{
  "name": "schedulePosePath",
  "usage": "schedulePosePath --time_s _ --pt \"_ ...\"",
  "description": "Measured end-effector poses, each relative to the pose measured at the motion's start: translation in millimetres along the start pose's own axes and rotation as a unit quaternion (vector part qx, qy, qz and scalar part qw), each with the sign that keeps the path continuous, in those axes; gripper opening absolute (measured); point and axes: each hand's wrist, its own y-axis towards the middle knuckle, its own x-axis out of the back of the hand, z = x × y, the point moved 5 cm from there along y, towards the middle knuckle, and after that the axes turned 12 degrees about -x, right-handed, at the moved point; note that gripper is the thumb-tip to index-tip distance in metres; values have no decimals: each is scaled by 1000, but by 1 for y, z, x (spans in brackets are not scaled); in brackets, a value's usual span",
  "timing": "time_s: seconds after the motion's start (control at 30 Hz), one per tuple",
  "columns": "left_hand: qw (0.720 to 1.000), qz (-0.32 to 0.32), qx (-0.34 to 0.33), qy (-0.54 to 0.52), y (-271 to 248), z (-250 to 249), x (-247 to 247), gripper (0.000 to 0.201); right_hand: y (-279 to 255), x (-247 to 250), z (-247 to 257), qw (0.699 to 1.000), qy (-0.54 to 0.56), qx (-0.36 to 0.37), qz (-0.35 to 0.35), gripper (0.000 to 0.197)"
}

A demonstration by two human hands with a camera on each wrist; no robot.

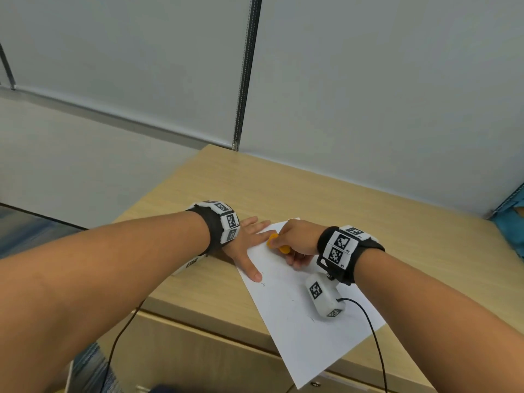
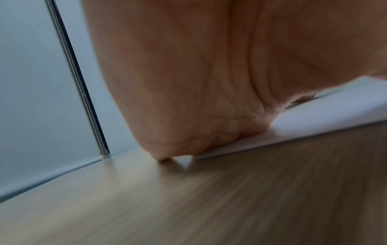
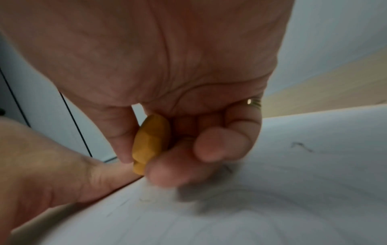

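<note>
A white sheet of paper (image 1: 306,313) with faint pencil marks lies slanted on the wooden table (image 1: 283,188). My left hand (image 1: 249,245) lies flat with spread fingers on the sheet's left edge, pressing it down; in the left wrist view the palm (image 2: 199,99) sits on the paper (image 2: 314,119). My right hand (image 1: 295,242) pinches an orange eraser (image 1: 276,242) between thumb and fingers, its lower end against the sheet near the top. In the right wrist view the eraser (image 3: 149,144) stands upright in the right hand (image 3: 188,157) above the paper (image 3: 272,207).
The table stands against a pale grey wall (image 1: 368,95) with a metal strip (image 1: 246,75). A black cable (image 1: 374,336) runs from my right wrist camera over the sheet's lower corner. A blue object (image 1: 513,219) shows at the far right edge.
</note>
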Motion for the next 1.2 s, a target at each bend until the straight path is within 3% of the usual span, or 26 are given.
schedulePosePath --time_s 0.13,0.3,0.33,0.43,0.47,0.6,0.63,0.73,0.8,0.97,1.0,1.13,1.2 --pt "1000 8 -1 10 1 -1 0 131 3 -6 12 998 -43 20 -32 34" --pt "1000 19 10 21 0 1 -1 133 -11 -24 14 990 -98 55 90 38" --pt "1000 17 9 21 0 1 -2 132 -10 -23 15 990 -94 56 84 38" --pt "1000 2 3 21 -1 -3 0 128 0 -9 19 993 -91 64 -28 33" --pt "1000 0 3 21 -2 -4 1 128 0 -10 19 994 -90 63 -28 29" --pt "1000 10 6 19 -4 -4 2 131 -13 -30 19 985 -73 32 154 35" --pt "1000 11 6 18 -5 -5 2 130 -12 -29 21 985 -77 32 150 37" --pt "1000 2 2 15 -5 -7 2 122 -2 -14 29 993 -98 60 11 31" --pt "1000 3 2 12 -5 -6 1 123 -1 -14 29 991 -113 65 -4 31" --pt "1000 0 7 11 0 1 -1 138 -13 -28 12 963 -178 6 204 37" --pt "1000 -2 6 9 0 2 -2 138 -12 -26 12 967 -159 10 200 37" --pt "1000 -5 4 4 0 0 -1 135 -3 -11 17 990 -120 73 24 29" --pt "1000 0 10 8 0 -1 -1 137 -5 -20 12 984 -140 70 84 32"
